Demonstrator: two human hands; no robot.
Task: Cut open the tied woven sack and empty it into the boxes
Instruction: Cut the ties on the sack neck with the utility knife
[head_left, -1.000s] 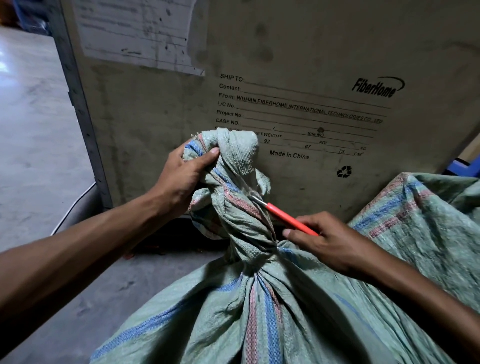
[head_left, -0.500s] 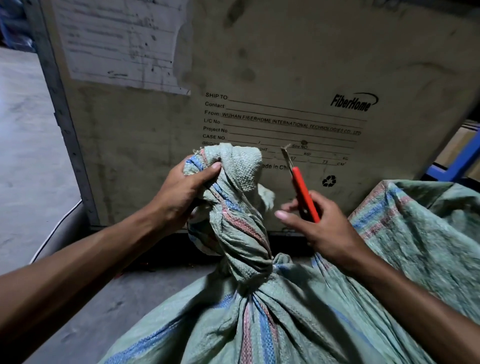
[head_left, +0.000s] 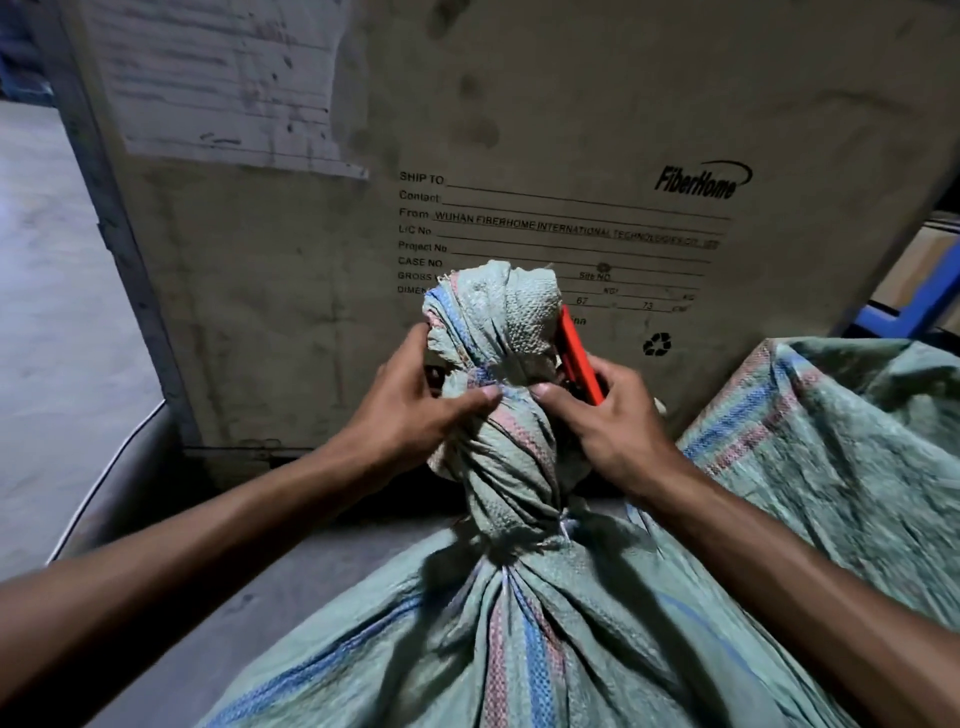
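A green woven sack (head_left: 519, 639) with blue and pink stripes fills the lower middle, its neck twisted into a tied knot (head_left: 498, 364) standing upright. My left hand (head_left: 410, 410) grips the left side of the knot, thumb pressed on its front. My right hand (head_left: 608, 421) holds a red-handled cutter (head_left: 579, 358) against the right side of the knot, thumb on the fabric. The cutter's blade is hidden behind the knot.
A large dirty crate (head_left: 571, 156) printed with shipping text stands directly behind the sack. A second green woven sack (head_left: 841, 447) lies at the right. Grey concrete floor (head_left: 57, 322) opens to the left, and a blue frame (head_left: 914, 301) shows at the far right.
My right hand lifted the cutter away from the knot, then brought it back against the knot's right side. My left hand shifted lower onto the knot's front. The knot now stands more upright.
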